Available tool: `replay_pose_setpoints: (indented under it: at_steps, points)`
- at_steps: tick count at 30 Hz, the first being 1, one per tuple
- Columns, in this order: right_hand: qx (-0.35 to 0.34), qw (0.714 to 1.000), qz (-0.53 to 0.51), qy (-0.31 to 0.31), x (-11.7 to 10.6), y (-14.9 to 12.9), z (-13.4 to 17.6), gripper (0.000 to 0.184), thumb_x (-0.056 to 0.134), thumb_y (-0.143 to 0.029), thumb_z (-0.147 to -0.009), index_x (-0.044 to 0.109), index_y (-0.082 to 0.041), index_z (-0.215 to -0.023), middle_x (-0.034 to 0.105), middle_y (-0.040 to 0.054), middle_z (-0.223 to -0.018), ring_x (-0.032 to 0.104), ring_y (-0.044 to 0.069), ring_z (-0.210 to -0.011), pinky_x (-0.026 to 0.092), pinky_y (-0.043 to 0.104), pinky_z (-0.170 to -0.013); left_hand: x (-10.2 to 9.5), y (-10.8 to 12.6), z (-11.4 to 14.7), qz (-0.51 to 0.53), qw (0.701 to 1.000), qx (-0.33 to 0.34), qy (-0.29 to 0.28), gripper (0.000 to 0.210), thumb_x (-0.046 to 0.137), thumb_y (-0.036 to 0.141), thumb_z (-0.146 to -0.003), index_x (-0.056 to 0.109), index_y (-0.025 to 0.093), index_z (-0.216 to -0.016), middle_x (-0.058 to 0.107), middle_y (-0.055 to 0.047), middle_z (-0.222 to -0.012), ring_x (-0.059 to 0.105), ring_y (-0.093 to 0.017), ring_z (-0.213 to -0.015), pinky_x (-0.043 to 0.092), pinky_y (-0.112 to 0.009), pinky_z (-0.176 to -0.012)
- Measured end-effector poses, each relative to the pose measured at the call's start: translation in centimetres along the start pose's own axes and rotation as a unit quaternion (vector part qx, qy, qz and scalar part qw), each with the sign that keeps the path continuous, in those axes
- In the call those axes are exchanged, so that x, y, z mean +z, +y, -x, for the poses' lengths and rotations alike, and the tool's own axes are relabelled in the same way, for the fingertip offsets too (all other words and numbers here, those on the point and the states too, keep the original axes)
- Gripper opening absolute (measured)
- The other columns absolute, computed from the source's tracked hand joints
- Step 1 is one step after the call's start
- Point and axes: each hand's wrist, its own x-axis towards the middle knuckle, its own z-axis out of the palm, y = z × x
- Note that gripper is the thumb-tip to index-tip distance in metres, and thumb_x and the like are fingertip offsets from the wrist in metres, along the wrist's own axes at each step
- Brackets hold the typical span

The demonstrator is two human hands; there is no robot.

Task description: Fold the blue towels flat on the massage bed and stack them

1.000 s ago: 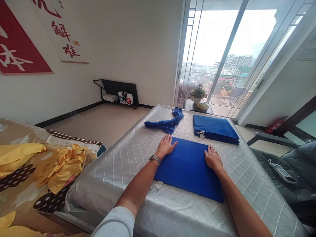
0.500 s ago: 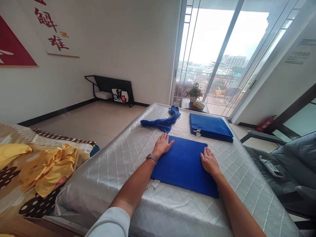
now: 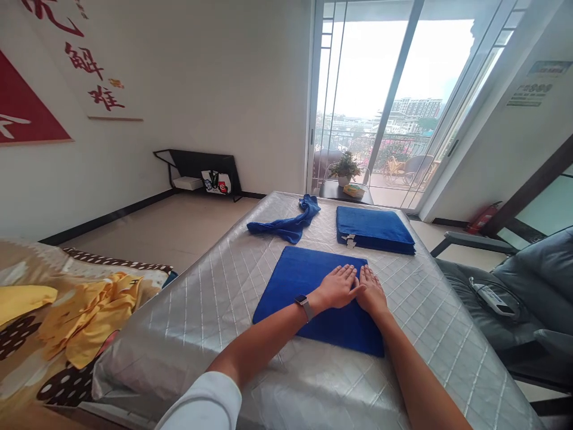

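Observation:
A blue towel (image 3: 290,286), folded into a flat rectangle, lies on the silver quilted cover (image 3: 215,286) in front of me. My left hand (image 3: 339,286) rests flat on its right half, fingers stretched out, a watch on the wrist. Right beside it, my right hand (image 3: 371,291) lies flat along the towel's right edge, the two hands touching or nearly so. Beyond them sits a stack of folded blue towels (image 3: 373,227) with white tags at its near left corner. To the left of that stack, a crumpled blue cloth (image 3: 289,224) lies loosely twisted.
At the left is patterned bedding with yellow cloth (image 3: 98,316) on it. A dark grey armchair (image 3: 474,292) holding a white power strip (image 3: 492,298) stands at the right. Behind the covered surface are a small table with a potted plant (image 3: 344,168) and a sliding glass door.
My left hand has slid right across the towel, from its left edge to beside my right hand. My right hand stays at the right edge. The view has shifted slightly.

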Motion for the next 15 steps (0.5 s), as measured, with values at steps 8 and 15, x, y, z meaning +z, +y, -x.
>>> replay_pose_setpoints:
  at_steps: [8, 15]
  points:
    - [-0.005, 1.0, -0.006, 0.004, 0.2, 0.1, 0.0, 0.068, 0.019, -0.036, -0.102, 0.024, 0.0, -0.159, 0.02, 0.0174, -0.167, 0.015, 0.024, -0.155, 0.011, 0.038, -0.124, 2.1, 1.4, -1.9, 0.039, 0.998, -0.048, -0.026, 0.077, 0.01, 0.06, -0.104, 0.033, 0.007, -0.156, 0.033, -0.014, -0.162, 0.023, -0.021, -0.153, 0.017, -0.038, -0.126]
    - [0.011, 1.0, -0.017, -0.002, 0.0, -0.1, -0.4, 0.069, 0.016, -0.039, -0.103, 0.023, 0.001, -0.159, 0.02, 0.0158, -0.167, 0.018, 0.023, -0.154, 0.011, 0.037, -0.124, -0.6, -7.0, 3.7, 0.014, 0.984, -0.169, -0.046, 0.084, 0.009, 0.067, -0.1, 0.03, 0.01, -0.158, 0.025, -0.013, -0.165, 0.018, -0.023, -0.154, 0.014, -0.041, -0.126]
